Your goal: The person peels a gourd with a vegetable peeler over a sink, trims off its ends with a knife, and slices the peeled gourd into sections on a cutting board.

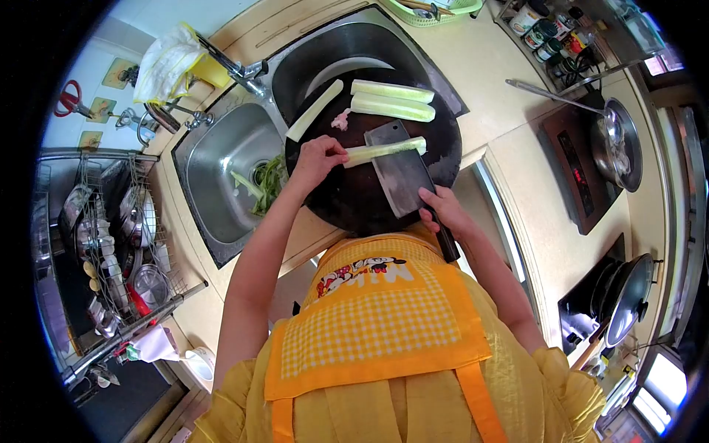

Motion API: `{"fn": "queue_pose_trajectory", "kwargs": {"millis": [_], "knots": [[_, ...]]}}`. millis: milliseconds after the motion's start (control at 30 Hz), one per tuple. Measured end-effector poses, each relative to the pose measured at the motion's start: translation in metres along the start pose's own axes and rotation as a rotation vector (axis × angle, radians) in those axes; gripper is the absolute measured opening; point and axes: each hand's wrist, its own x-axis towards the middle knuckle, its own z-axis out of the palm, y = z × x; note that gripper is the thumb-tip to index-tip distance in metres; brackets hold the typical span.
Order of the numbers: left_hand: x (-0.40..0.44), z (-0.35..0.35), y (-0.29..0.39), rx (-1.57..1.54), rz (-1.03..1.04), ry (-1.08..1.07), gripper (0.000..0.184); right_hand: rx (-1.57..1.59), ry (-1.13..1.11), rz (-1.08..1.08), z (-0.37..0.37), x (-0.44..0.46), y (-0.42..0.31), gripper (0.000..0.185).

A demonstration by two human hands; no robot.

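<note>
In the head view, my left hand [319, 164] pinches the left end of a long, pale green strip that looks like cucumber [362, 154]. My right hand [447, 213] is wrapped round the black handle of a cleaver [399, 184]. The strip passes across the upper part of the broad blade and shows in front of it. Both are over a round, dark cutting board [336, 196]. Two more pale green pieces [391, 101] lie at the board's far side, and another [315, 111] lies at its far left. A small pink scrap [340, 119] sits between them.
The board overlaps a double sink [221, 148]; green leafy scraps [269, 184] lie in the left basin. A dish rack [118, 244] stands at left. On the right are a pan [628, 144] on a cooktop [572, 170] and a lidded pan [628, 299]. An open drawer [480, 196] is below.
</note>
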Motion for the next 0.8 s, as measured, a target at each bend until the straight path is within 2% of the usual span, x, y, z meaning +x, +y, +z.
{"fn": "queue_pose_trajectory", "kwargs": {"millis": [267,467,667,800], "knots": [[-0.003,0.000,0.004,-0.033,0.008,0.040,0.013,0.010,-0.024,0.005,0.011,0.009,0.001,0.020],[-0.010,0.002,0.003,-0.035,-0.087,0.019,0.013,-0.077,-0.032,0.021,0.019,0.015,-0.005,0.019],[-0.014,0.004,0.003,0.076,0.105,0.095,0.014,-0.261,0.002,-0.051,0.032,0.017,-0.014,0.023],[-0.015,0.005,0.004,0.068,0.118,0.111,0.013,-0.404,0.031,-0.093,0.033,0.026,-0.013,0.024]]}}
